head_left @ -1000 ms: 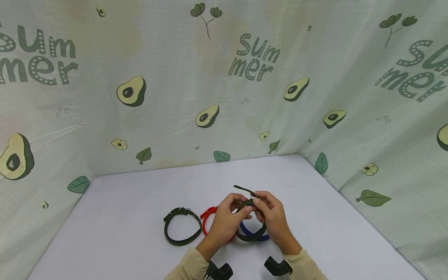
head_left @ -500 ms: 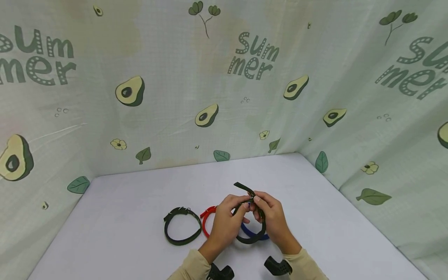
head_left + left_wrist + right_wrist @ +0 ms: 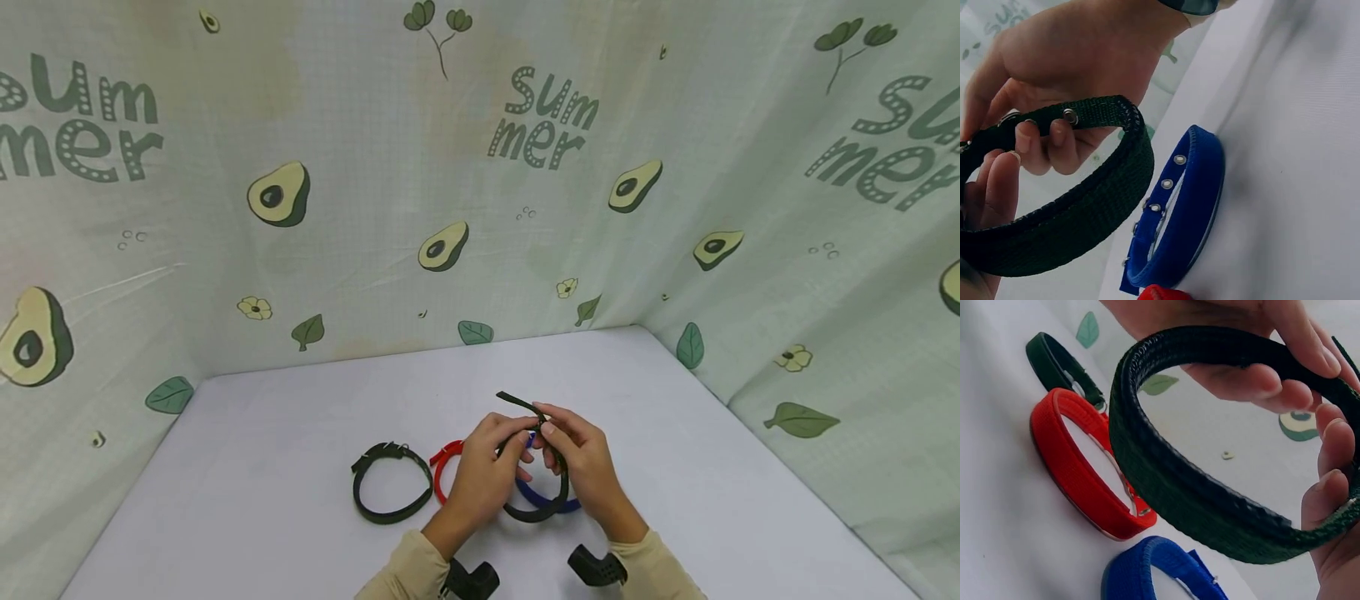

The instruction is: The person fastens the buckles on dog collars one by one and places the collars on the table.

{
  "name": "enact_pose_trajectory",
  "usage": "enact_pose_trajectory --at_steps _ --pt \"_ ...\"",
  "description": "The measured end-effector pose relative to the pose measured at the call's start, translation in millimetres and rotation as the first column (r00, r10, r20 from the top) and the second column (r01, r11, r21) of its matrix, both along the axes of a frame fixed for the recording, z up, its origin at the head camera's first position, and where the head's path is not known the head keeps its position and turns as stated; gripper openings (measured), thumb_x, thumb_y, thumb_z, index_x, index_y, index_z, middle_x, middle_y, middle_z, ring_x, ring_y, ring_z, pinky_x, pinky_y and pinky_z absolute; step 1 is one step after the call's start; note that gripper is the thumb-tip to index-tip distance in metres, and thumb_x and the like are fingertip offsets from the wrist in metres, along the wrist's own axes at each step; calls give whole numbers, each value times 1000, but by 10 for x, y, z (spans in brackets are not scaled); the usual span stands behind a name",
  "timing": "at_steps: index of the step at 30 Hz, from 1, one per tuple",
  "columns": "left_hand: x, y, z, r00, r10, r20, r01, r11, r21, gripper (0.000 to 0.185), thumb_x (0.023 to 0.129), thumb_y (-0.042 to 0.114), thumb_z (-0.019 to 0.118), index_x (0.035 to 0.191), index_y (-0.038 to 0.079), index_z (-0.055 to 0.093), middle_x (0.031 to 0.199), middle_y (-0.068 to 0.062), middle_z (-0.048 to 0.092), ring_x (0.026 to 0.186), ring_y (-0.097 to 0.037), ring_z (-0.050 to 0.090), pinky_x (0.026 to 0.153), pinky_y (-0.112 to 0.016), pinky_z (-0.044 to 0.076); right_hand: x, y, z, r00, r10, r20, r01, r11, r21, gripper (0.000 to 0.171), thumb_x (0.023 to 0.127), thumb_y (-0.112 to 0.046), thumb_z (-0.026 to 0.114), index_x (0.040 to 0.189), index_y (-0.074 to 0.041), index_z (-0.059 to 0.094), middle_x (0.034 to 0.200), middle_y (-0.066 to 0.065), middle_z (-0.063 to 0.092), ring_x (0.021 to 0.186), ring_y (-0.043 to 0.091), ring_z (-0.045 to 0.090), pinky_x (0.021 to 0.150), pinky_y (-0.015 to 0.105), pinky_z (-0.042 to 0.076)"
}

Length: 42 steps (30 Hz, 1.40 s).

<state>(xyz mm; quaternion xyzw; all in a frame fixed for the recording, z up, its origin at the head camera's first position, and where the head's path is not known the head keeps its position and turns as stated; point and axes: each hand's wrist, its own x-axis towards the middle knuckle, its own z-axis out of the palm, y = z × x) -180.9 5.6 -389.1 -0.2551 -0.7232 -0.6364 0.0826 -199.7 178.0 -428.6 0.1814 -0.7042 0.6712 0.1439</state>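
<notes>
Hands raised just above the table: left hand and right hand both pinch one dark green collar at what seems its buckle. Beneath the grip: one blue collar; leftward, one red collar, one more dark collar

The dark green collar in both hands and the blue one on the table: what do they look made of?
The dark green collar looks like woven nylon webbing, matte, with a ribbed weave and a metal eyelet. The blue collar appears similar, a fabric strap with a row of shiny metal eyelets; its weave is too blurred to confirm.
</notes>
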Motion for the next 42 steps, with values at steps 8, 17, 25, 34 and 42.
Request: enact_pose_trajectory --at_steps 8,17,25,34,42 --pt "-183 -11 -199 1000 11 12 -11 999 -33 20 100 5 59 118 8 68 92 -5 60 57 -19 64 54 -30 56 -18 60 -13 996 18 -83 -11 997 77 21 102 -2 54 121 0 63 85 21 65 58 20 58 48 34 52" --pt "-266 -49 -246 989 -2 150 -8 997 70 35 94 19 73 118 8 51 109 -5 66 73 -20 69 62 -39 59 -31 92 -12 994 -1 -108 9 997 74 9 100 0 57 107 3 63 83 12 67 67 23 66 58 36 58" --pt "-264 -53 -250 989 60 133 -55 998 -37 30 88 28 79 112 16 64 103 5 68 86 -16 65 77 -28 54 -17 96 -16 977 -93 -190 114 989 98 16 96 3 64 110 -2 67 106 13 68 90 16 67 75 26 56" --pt "-283 -72 -265 987 48 156 -46 999 -20 34 89 30 78 116 15 64 99 8 71 93 -14 66 87 -30 53 -17 105 -4 979 -46 -197 66 993 95 23 96 4 63 118 5 66 113 21 67 102 17 68 87 25 54" --pt "-303 -88 -281 980 27 199 -29 1000 5 29 88 29 79 111 14 69 96 6 73 93 -13 69 87 -26 54 -23 149 -6 975 23 -221 15 985 169 33 95 8 60 128 4 62 104 20 67 93 13 66 79 26 57"
